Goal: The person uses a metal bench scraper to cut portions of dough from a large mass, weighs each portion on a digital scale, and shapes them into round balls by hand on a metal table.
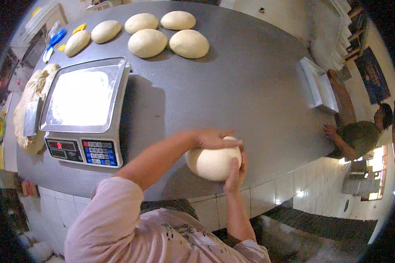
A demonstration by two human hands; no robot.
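Near the front edge of the table, a large smooth ball of dough [210, 165] sits between my two hands. My left hand [216, 139] lies across its far upper side, fingers pointing right and a little smeared by motion. Against its right side presses my right hand [236, 172], the thumb toward the front of the ball and the fingers curled round behind. Both palms cup the dough. To the left of my left forearm stands a white digital scale [82, 147] with a shiny, bare metal pan [49, 115].
Several rounded dough pieces [147, 43] rest at the back of the grey table [250, 83]. A big lump of dough [23, 118] with a metal scraper [32, 117] lies left of the scale. At the far right, a person [357, 136] is beside a rectangular metal tray [309, 79].
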